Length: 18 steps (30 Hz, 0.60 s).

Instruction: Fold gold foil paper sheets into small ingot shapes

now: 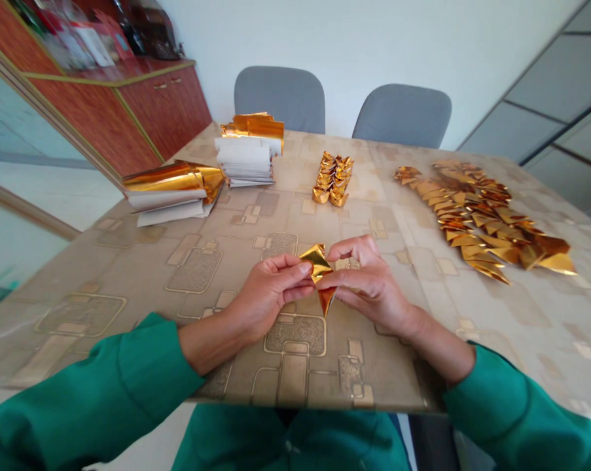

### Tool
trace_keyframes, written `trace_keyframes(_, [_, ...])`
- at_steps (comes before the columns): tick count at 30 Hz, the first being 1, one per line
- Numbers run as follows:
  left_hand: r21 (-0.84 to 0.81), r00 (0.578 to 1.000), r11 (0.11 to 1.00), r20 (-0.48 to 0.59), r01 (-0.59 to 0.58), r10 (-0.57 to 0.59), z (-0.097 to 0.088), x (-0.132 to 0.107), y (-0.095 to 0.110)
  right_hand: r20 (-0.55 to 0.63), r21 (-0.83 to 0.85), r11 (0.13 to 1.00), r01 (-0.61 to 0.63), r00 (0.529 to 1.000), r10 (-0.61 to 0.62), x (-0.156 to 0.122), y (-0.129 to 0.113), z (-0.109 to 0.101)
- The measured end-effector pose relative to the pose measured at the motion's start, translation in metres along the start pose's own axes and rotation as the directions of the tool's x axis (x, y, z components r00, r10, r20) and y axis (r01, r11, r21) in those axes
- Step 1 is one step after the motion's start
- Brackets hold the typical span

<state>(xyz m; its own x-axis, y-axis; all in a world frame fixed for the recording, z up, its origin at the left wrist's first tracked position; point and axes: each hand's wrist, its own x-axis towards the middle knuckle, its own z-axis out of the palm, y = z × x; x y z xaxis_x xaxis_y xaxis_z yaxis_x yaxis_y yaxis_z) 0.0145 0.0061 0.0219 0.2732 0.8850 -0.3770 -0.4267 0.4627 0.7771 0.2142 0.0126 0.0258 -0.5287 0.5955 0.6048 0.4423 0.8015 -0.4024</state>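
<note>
A folded piece of gold foil paper (317, 259) is held above the table, close to my body, its lower tip pointing down. My left hand (276, 288) pinches its left side between thumb and fingers. On the other side, my right hand (371, 278) grips the lower right part, with the index finger bent near the top corner. Beyond my hands stands a double row of small folded gold paper shapes (333, 178). To the right, several long rows of pointed folded gold pieces (482, 216) lie spread out.
Two stacks of gold-and-white paper sheets, a left one (170, 196) and a farther one (249, 157), lie at the table's back left. The patterned tablecloth (192, 268) covers the table. Behind it stand two grey chairs (280, 95) and a wooden cabinet (148, 111).
</note>
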Motion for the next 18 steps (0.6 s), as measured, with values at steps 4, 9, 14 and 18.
trace_keyframes(4, [-0.019,0.999,0.999,-0.007,0.033,-0.033,0.0,0.001,-0.001,0.046,0.057,0.997,-0.041,0.998,0.039,0.001,0.001,-0.001])
trace_keyframes(9, [-0.02,1.0,1.0,-0.01,-0.016,0.015,0.001,0.0,0.001,0.053,0.26,0.949,-0.179,0.984,0.171,0.002,-0.001,0.001])
trace_keyframes(14, [0.086,0.989,0.985,0.031,-0.149,0.147,0.0,-0.002,-0.002,0.041,0.517,0.764,-0.386,0.903,0.429,0.0,-0.006,0.01])
trace_keyframes(18, [0.192,0.974,0.955,0.058,-0.226,0.219,0.0,-0.003,-0.006,0.065,0.497,0.717,-0.488,0.845,0.53,-0.001,-0.006,0.014])
